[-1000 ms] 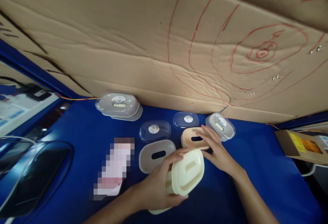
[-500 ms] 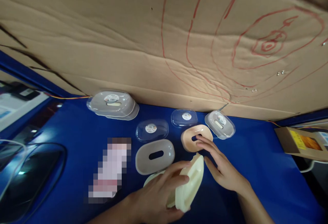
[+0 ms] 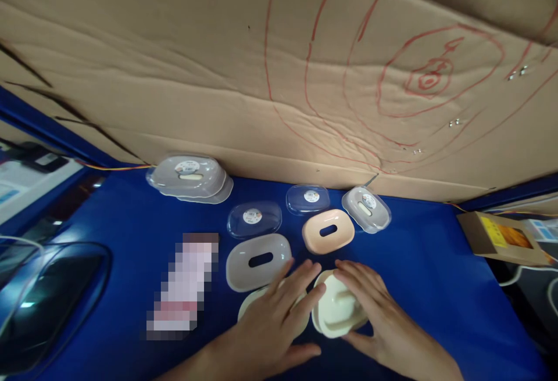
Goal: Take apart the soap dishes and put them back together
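My right hand (image 3: 370, 305) curls around a cream plastic soap dish (image 3: 337, 305), fingers over its far edge and thumb at the near side. My left hand (image 3: 279, 317) has its fingers spread, the index tip close to that dish's left edge. Beneath the left hand lies another cream oval piece (image 3: 246, 305), largely covered. Beyond the hands sit a grey oval dish (image 3: 238, 270) and a peach oval dish (image 3: 344, 236), each with a long slot in its middle.
Two clear lids (image 3: 238, 218) with round labels lie farther back. Lidded grey dishes (image 3: 204, 180) are stacked by the cardboard wall (image 3: 174, 79), and another lidded one (image 3: 377, 212) stands right. A blurred-out item (image 3: 183, 282) lies left. A cardboard box (image 3: 475, 233) is at far right.
The tilted cream dish has come down flatter and to the right, into my right hand. My left hand has let go and opened. My right hand has moved nearer, away from the peach dish.
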### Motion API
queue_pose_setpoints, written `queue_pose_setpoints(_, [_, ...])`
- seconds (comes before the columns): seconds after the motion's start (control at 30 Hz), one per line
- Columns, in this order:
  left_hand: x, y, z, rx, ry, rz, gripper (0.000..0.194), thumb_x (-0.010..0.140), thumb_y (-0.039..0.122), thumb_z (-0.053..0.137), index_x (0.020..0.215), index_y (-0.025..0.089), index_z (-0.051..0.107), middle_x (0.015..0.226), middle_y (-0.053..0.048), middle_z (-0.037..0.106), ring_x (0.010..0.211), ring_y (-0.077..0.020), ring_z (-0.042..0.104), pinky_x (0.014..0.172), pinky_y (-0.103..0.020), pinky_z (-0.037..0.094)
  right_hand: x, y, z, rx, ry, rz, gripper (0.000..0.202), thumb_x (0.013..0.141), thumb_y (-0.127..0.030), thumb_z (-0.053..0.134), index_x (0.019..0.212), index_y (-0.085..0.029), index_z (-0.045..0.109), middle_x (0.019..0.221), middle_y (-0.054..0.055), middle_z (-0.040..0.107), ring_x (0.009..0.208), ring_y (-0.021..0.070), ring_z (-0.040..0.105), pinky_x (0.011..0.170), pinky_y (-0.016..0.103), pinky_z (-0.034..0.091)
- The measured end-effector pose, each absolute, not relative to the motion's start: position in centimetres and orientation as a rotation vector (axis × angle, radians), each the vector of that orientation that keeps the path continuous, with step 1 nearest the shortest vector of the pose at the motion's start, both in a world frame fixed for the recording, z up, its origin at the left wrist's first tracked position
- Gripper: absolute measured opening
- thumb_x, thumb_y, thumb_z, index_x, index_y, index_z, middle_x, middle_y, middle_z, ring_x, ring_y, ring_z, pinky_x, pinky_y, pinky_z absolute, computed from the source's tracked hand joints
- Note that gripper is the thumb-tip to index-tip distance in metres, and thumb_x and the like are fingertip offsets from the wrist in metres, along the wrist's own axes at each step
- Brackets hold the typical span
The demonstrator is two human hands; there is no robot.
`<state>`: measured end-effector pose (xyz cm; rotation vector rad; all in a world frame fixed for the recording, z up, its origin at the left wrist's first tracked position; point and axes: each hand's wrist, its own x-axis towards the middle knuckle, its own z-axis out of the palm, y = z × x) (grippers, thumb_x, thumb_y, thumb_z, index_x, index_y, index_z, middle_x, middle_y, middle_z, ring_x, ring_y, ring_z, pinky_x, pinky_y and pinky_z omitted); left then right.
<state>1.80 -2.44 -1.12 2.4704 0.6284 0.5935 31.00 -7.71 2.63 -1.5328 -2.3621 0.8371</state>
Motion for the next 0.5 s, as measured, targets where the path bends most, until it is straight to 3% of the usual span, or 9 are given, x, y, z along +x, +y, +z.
queue_pose_setpoints(0.1, [1.0, -3.4, -0.7, 2.738, 0.859, 0.535, 0.1, 0.083, 0.063, 0.079, 0.163, 0.018, 0.037, 0.169, -0.021, 0.041, 0.157, -0.0434, 0.035, 0.13, -0.067, -0.006, 32.8, -8.0, 2.3, -1.609, -2.38, 0.848, 0.103, 0.084, -0.016, 0.076, 0.168, -0.041, 0.022, 0.173, 0.003, 0.034, 0.159, 0.0352, 0.034, 0.129, 0.063, 0.033])
queue_pose_setpoints(0.17, [0.4, -4.1, -1.1, 2.805, 0.998, 0.518, 0.094, 0.082, 0.062, 0.08, 0.159, 0.019, 0.045, 0.168, -0.022, 0.042, 0.155, -0.0436, 0.037, 0.128, -0.067, -0.014, 33.1, -7.8, 1.8, -1.602, -2.414, 0.909, 0.102, 0.085, -0.013, 0.075, 0.168, -0.041, 0.023, 0.174, 0.002, 0.032, 0.161, 0.0336, 0.031, 0.131, 0.063, 0.028])
queue_pose_setpoints(0.3, [-1.2, -4.9, -1.9, 2.88, 1.07, 0.429, 0.071, 0.088, 0.04, 0.08, 0.153, 0.026, 0.054, 0.164, -0.015, 0.05, 0.15, -0.0398, 0.045, 0.127, -0.068, -0.013, 32.4, -6.8, 1.0, -1.509, -2.47, 0.973, 0.095, 0.089, -0.011, 0.073, 0.166, -0.042, 0.027, 0.176, 0.001, 0.028, 0.163, 0.0313, 0.026, 0.132, 0.063, 0.024])
queue_pose_setpoints(0.4, [-2.5, -4.9, -1.6, 2.899, 1.035, 0.43, 0.069, 0.089, 0.035, 0.08, 0.153, 0.028, 0.054, 0.162, -0.011, 0.054, 0.148, -0.0366, 0.047, 0.129, -0.064, -0.012, 32.6, -5.2, 0.9, -1.394, -2.462, 0.967, 0.086, 0.089, -0.032, 0.082, 0.162, -0.04, 0.036, 0.174, 0.004, 0.033, 0.161, 0.0331, 0.03, 0.129, 0.057, 0.034])
queue_pose_setpoints(0.5, [-2.4, -4.4, -0.4, 2.887, 0.963, 0.437, 0.07, 0.093, 0.036, 0.076, 0.156, 0.028, 0.05, 0.164, -0.008, 0.051, 0.151, -0.0336, 0.045, 0.132, -0.058, -0.008, 34.4, -2.5, 0.4, -1.436, -2.311, 0.677, 0.059, 0.101, -0.043, 0.068, 0.155, -0.037, 0.048, 0.165, 0.006, 0.048, 0.155, 0.0301, 0.042, 0.124, 0.051, 0.042])
